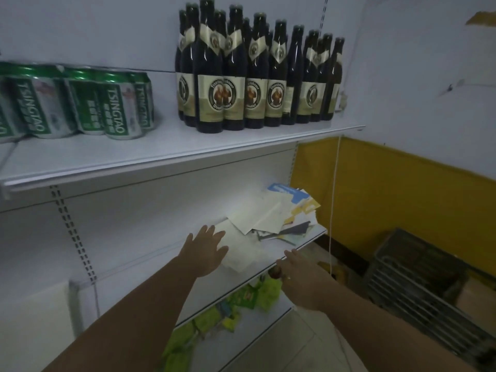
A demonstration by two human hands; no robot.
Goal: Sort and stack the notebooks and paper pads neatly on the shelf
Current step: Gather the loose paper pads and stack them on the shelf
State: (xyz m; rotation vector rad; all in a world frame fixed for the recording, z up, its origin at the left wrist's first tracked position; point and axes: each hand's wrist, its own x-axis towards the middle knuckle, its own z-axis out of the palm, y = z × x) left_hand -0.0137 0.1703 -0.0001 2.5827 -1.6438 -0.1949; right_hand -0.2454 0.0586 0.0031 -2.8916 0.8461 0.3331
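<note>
On white shelf [292,244] | pads [268,213] (yellow wall [375,189] beyond) | left grip [208,249] splayed | right grip [300,277] unclear

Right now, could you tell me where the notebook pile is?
Head view: the pile lies at the right end of the middle shelf, below the beer bottles, beyond the left hand.

I see bare left hand [206,251], bare right hand [298,275], forearms [150,304] uncovered to frame edge; small pale glint [288,277] on right finger, maybe ring, too blurred.
</note>
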